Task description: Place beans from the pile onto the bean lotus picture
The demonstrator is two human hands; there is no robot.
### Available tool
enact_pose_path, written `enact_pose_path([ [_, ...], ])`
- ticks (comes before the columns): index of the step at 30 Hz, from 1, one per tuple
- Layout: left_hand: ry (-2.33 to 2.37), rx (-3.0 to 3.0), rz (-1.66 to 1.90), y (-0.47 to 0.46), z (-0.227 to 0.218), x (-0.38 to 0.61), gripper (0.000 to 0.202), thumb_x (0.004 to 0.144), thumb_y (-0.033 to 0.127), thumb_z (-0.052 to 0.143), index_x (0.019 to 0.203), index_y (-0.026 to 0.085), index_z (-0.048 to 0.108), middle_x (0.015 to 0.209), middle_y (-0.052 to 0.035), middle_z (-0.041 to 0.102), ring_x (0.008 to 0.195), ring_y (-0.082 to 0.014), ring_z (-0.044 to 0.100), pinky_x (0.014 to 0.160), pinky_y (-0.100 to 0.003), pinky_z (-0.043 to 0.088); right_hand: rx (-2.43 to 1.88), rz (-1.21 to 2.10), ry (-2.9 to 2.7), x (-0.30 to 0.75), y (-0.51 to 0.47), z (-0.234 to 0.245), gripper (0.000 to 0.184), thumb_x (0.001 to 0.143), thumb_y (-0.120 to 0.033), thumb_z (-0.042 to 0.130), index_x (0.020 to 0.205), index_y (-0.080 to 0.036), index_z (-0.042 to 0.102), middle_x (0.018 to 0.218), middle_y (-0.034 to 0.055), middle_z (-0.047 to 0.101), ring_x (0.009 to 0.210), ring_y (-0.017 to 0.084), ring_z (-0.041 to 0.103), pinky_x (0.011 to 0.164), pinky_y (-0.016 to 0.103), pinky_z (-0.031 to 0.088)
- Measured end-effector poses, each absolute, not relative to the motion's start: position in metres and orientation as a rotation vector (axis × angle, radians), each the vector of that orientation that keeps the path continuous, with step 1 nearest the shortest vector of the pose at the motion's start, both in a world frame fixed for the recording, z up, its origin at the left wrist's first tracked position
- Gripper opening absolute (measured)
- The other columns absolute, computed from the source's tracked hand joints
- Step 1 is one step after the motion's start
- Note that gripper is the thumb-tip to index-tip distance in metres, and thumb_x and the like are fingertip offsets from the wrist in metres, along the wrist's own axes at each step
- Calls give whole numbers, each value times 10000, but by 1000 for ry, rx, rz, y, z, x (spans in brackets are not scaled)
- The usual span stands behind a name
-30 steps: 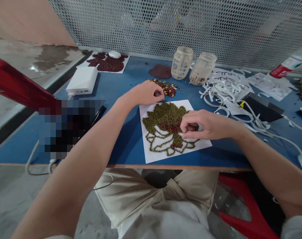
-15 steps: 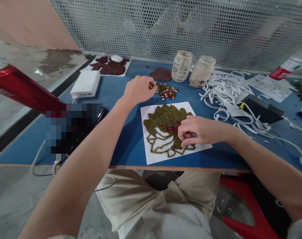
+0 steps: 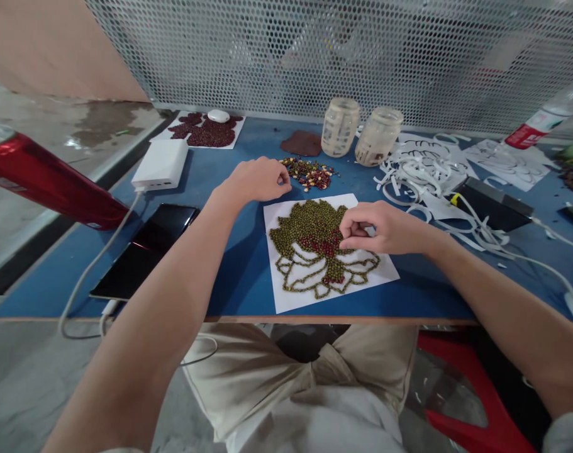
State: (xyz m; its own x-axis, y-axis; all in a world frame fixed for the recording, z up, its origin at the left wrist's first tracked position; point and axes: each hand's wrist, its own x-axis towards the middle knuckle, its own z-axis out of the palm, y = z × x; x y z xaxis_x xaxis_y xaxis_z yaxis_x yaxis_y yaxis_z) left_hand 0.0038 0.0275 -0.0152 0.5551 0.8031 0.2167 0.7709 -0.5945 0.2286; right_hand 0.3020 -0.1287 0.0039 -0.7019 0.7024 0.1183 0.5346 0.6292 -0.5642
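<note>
On a white sheet of paper (image 3: 286,301) lies a flower-shaped picture (image 3: 305,220) made of green beans, with dark red beans (image 3: 319,244) in its middle. Its lower petals are outlined in green beans and show white paper inside. My right hand (image 3: 378,229) is over the picture's right side, thumb and fingers pinched together; anything between the tips is too small to make out. My left hand (image 3: 262,179) hovers at the paper's upper left corner, beside a pile of mixed beans (image 3: 312,175). Its fingers are curled closed, and their contents are hidden.
Behind the pile stand two glass jars (image 3: 340,128) and a flat brown piece (image 3: 301,143). Paper strips (image 3: 416,173), a black box (image 3: 496,204) and cables lie right. A power bank (image 3: 161,165), phone (image 3: 166,229) and red can (image 3: 50,179) are left. Metal mesh (image 3: 314,56) closes the back.
My right hand has moved up the picture, uncovering the lower right petals. My left hand has come slightly down and left from the bean pile.
</note>
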Motion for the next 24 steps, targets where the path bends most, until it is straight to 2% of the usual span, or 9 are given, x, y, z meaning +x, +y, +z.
enact_pose_path([
  [3,1081,2596,466,15,-7,16,223,890,433,725,905,238,831,715,-27,704,724,-179,629,697,-285,456,-1094,565,-2372,301,-126,-1,228,1022,-463,728,943,-252,692,853,19,715,753,190,614,731,350,460],
  [6,759,2430,585,-8,3,39,312,982,474,665,962,192,799,784,-23,702,699,-142,561,668,-281,432,-1135,429,-2147,298,-123,-6,178,1022,-437,728,1051,-262,718,968,48,768,832,216,678,822,387,539],
  [10,588,2202,628,-35,9,67,334,1000,507,703,937,181,746,676,31,541,603,-103,418,584,-269,339,-1116,364,-1940,294,-118,-13,222,972,-448,805,1061,-280,690,991,29,776,839,212,716,846,405,618],
  [15,524,1947,656,-41,3,77,419,951,612,780,919,196,740,640,53,456,562,-90,374,538,-268,308,-1004,154,-1799,292,-117,-15,149,946,-371,853,984,-288,736,931,-9,798,807,195,746,778,368,631],
  [19,574,1888,694,-35,-3,76,377,926,584,821,922,208,803,635,34,505,550,-91,400,522,-278,313,-983,7,-1845,295,-120,-10,42,993,-327,812,961,-304,795,932,0,818,821,207,747,786,385,621],
  [24,664,1950,745,-33,-3,73,318,894,530,847,941,217,871,668,-5,642,560,-104,466,516,-295,325,-986,-64,-1959,299,-119,-9,87,1038,-314,730,987,-310,800,1003,19,816,849,216,727,784,398,594],
])
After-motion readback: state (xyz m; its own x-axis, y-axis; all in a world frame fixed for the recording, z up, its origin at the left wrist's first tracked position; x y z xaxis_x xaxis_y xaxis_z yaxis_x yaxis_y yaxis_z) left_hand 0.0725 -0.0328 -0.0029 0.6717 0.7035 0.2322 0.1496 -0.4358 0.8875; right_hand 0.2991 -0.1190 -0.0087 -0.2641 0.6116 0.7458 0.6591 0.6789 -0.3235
